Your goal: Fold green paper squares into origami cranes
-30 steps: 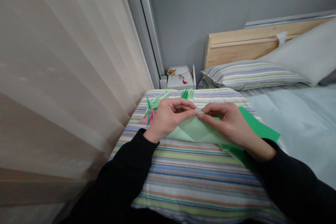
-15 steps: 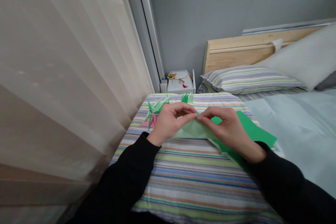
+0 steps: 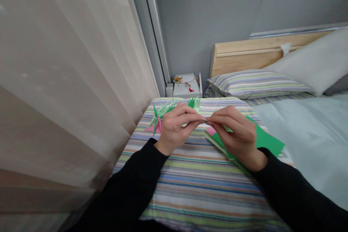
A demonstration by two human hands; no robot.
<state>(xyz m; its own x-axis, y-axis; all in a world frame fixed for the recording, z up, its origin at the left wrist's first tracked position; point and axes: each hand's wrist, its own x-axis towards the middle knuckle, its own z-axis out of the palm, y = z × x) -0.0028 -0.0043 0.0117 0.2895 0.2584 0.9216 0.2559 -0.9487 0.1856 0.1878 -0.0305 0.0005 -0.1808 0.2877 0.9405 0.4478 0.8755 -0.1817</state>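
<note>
My left hand (image 3: pixel 178 127) and my right hand (image 3: pixel 237 127) meet over the striped cloth, thumbs and fingertips pinched together. Between the fingertips a sliver of light green paper (image 3: pixel 206 120) shows, nearly edge-on; the rest of it is hidden by my fingers. Under and beside my right hand lies a stack of green paper sheets (image 3: pixel 268 139), with a pink corner (image 3: pixel 211 131) and paler sheets at its left end. Left of my left hand, folded paper figures in green and pink (image 3: pixel 157 123) rest on the cloth. More green folded figures (image 3: pixel 193 103) stand behind my hands.
A striped cloth (image 3: pixel 201 185) covers the surface before me. A pale curtain (image 3: pixel 81 79) hangs along the left. Behind stands a small white table (image 3: pixel 183 87) with scissors (image 3: pixel 177 79) and a red tassel. At right are a pale blue bed cover (image 3: pixel 312 127) and pillows (image 3: pixel 261 81).
The light green paper, earlier a broad sheet hanging below my fingers, has turned nearly edge-on. This uncovers the left end of the stack with its pink corner. Both hands stay pinched close together.
</note>
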